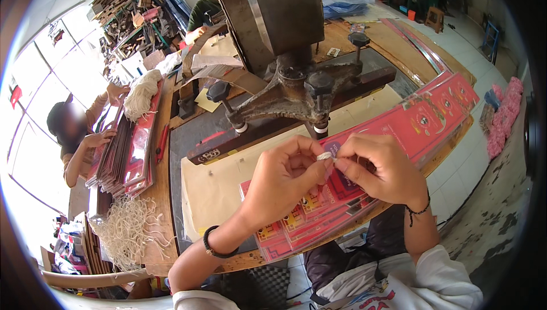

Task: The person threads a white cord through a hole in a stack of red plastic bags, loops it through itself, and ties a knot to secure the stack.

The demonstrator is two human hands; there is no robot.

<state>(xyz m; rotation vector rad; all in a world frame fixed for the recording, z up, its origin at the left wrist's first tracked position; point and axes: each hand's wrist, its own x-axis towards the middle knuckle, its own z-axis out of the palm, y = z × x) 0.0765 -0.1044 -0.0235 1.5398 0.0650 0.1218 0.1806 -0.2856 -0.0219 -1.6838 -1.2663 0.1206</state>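
Fingertips of both hands pinch 1 small white loop of string [324,155], held between them just above the red packets. Left hand [283,177] closed on its left end, right hand [380,168] closed on its right end. Below lies a fanned row of flat red packets [424,119] running near-left to far-right along the wooden table [161,156]. Near left, a loose heap of white string [128,231]. Farther off, a heavy metal press [285,68] stands behind the hands. Far left, another person's hands [102,137] handle a stack of red packets [126,156].
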